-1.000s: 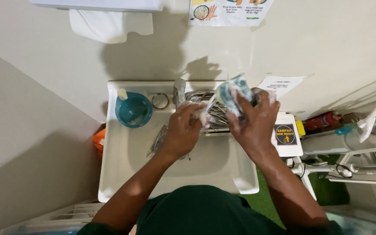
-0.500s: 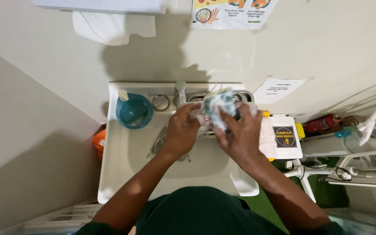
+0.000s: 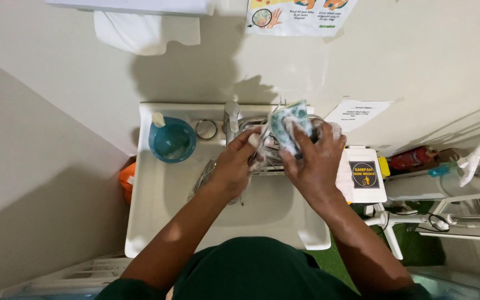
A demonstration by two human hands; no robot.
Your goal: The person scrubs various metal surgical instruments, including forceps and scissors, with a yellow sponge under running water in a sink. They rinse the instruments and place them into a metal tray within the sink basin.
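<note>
While my right hand (image 3: 315,166) grips the soapy green sponge (image 3: 289,125) and my left hand (image 3: 234,166) closes on a thin metal instrument (image 3: 262,139) over the sink (image 3: 151,211), I judge slippery suds (plenty here) could make it slide from my fingers into the basin below.

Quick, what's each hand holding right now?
Left hand: closed on a thin metal tool over the sink.
Right hand: closed on a soapy green sponge.

A white sink (image 3: 145,222) hangs on the pale wall. On its back ledge stand a blue bowl (image 3: 172,140), a small ring (image 3: 206,129) and a metal tap (image 3: 231,116).
</note>
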